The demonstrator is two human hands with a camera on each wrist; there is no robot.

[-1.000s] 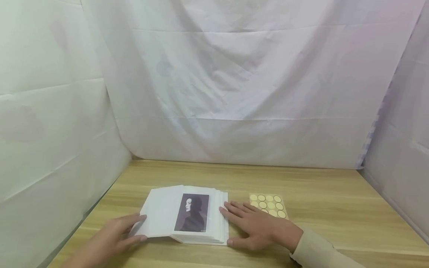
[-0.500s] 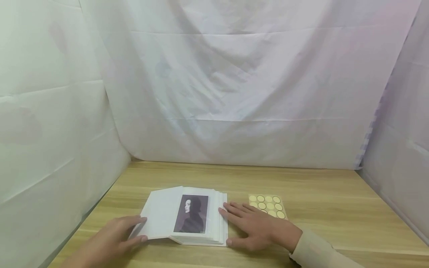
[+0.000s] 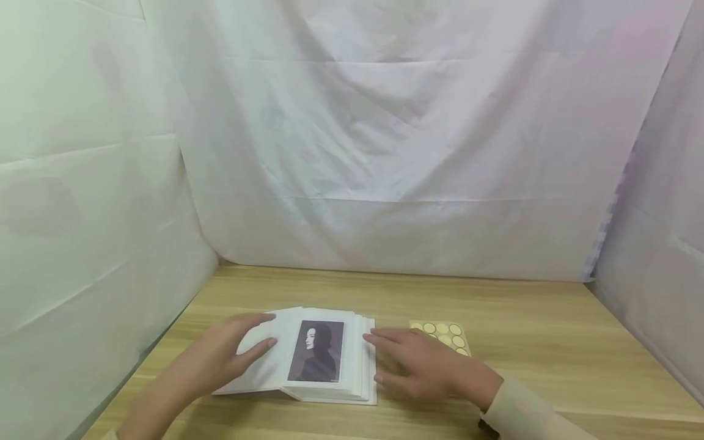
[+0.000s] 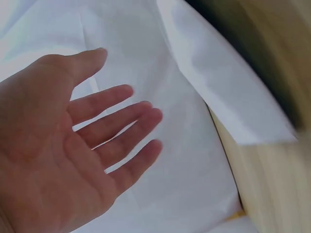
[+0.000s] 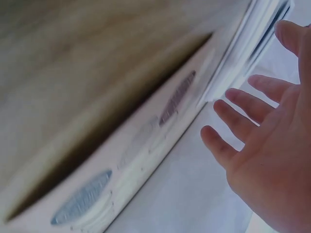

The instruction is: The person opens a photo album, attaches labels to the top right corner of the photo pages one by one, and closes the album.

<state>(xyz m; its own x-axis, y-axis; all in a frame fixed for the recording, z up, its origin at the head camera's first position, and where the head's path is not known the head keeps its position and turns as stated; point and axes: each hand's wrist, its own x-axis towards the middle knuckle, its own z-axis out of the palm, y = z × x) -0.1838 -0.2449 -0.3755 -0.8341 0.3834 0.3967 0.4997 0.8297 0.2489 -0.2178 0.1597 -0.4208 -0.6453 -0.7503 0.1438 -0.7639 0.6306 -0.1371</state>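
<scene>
The left hand [image 3: 233,349], grip apart and empty, hovers over the white album's [image 3: 283,370] nine-o'clock cover; the right hand [image 3: 420,368], grip also apart, is by its three-o'clock edge. The album lies open on the table [image 3: 550,366]. At the person's one o'clock I spot a yellow-dotted sheet [image 3: 443,330]; behind hangs white cloth [image 3: 412,232].

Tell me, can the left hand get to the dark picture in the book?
Yes, probably. The left hand is open and holds nothing over the book's white left side, and nothing seems to lie between it and the dark picture.
</scene>
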